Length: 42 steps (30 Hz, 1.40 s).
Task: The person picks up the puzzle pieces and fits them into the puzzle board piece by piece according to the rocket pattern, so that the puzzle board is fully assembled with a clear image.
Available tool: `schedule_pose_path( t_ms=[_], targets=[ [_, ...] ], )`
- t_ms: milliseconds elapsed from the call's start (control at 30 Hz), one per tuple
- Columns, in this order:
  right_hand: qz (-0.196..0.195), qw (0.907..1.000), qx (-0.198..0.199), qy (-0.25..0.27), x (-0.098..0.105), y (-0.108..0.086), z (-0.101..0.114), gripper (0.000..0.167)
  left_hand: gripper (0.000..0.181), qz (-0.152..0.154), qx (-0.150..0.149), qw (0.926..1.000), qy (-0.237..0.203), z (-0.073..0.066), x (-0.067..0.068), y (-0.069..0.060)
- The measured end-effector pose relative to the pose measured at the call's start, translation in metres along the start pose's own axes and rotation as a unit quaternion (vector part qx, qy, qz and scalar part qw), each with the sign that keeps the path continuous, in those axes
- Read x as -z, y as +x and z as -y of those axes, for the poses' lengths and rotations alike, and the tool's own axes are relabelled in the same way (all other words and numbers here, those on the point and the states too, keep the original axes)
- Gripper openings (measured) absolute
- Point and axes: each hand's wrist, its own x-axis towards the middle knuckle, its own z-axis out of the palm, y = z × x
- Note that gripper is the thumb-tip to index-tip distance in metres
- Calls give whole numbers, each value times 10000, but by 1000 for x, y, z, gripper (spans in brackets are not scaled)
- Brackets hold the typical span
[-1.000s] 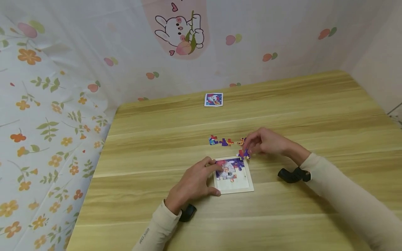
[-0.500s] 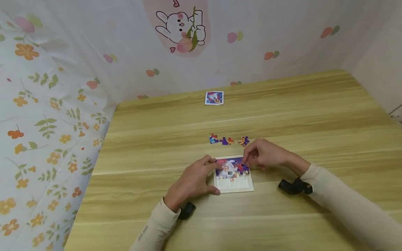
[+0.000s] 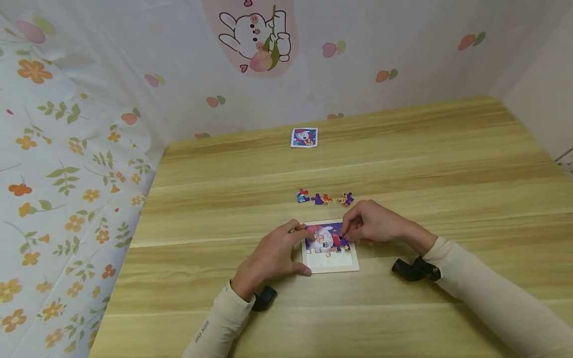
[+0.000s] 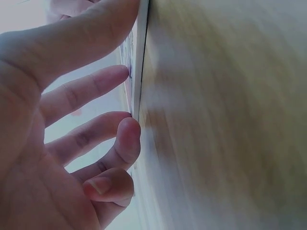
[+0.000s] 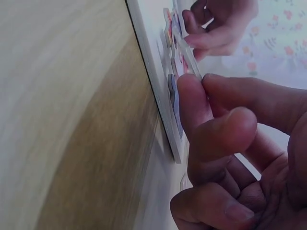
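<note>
Our left hand (image 3: 270, 256), fingers loosely spread, touches the puzzle tray (image 3: 331, 264), which lies between the left and right edges of the counter (image 3: 215, 214), well apart from the far edge. Our right hand (image 3: 373, 223) pinches a tilted puzzle piece (image 5: 190, 55) over the tray.

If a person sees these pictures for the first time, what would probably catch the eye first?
Probably the white puzzle tray, partly filled, near the middle of the table, with the left hand resting on its left side and the right hand pinching a puzzle piece at its right side. Next, perhaps the three loose pieces just beyond the tray, and the large rabbit drawn on the backdrop behind the table.
</note>
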Motion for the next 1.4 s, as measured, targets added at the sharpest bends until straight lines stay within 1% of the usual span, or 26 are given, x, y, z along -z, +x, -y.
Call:
schedule_pose_path(
  t_ms=[300,533,700,867,967,1033,1233,1300,1400],
  targets=[
    [-411,9975,65,-575,-8,1,2,12,65,-29,-49,10000,-28,1,-1,-1],
    [-842,9908,206,-1040,-13,0,5,15,67,-45,-73,10000,5,1,-2,-1],
    [-888,9899,109,-1102,-14,0,8,16,67,-65,-69,10000,22,1,-1,-1],
    [-953,9887,113,-1152,-15,-1,12,17,68,-7,-30,10000,31,1,-1,1],
    [-945,9880,63,-1221,-14,-2,14,17,68,35,-19,10000,36,1,-1,1],
    [-880,9883,-55,-1243,-13,-1,16,17,68,40,-17,10000,39,1,-1,1],
    [-475,9925,-411,-1046,-10,7,20,17,68,-28,-33,10000,17,1,0,0],
    [-387,9925,-469,-1065,-9,8,21,18,68,-19,-40,10000,-5,2,-1,0],
    [-371,9908,-468,-1213,-9,9,22,19,68,-5,-48,10000,-16,2,-1,-1]
  ],
)
